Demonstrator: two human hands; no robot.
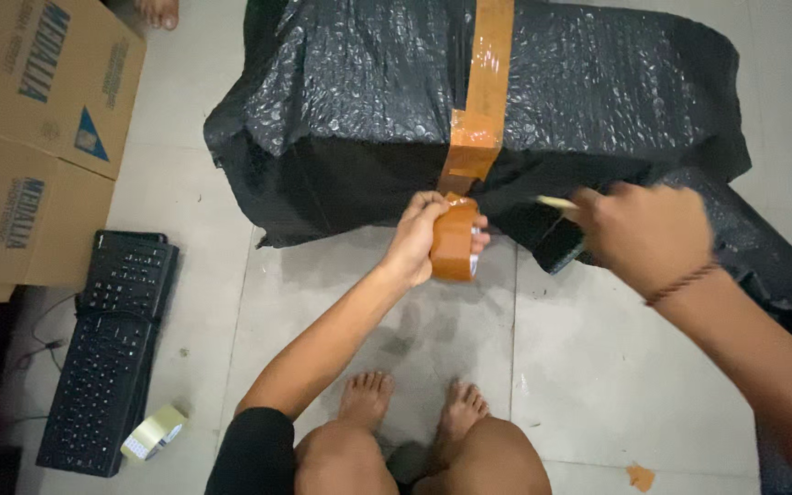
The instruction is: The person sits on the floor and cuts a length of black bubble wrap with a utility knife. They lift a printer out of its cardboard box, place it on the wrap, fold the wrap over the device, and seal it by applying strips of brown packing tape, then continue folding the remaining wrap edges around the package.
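Here, a roll of brown packing tape [454,240] was clamped in the left hand [423,236], fingers curled round its rim and thumb pressed on the near side. From the roll, a strip of brown tape [486,87] ran straight up and away from the grip, over the front edge and across the top of a large parcel wrapped in black bubble wrap [368,82]; what was inside the parcel could not be seen. Just to the right of the roll, the right hand [645,234] was held closed round a small pale tool [556,203], too blurred to be named, its tip pointed toward the tape. Well to the left of the grip, two cardboard boxes [38,137] were stacked, their contents hidden. Below them a black keyboard [112,353] was laid on the tiled floor [598,385], with a roll of clear tape [153,433] just beside its near end.
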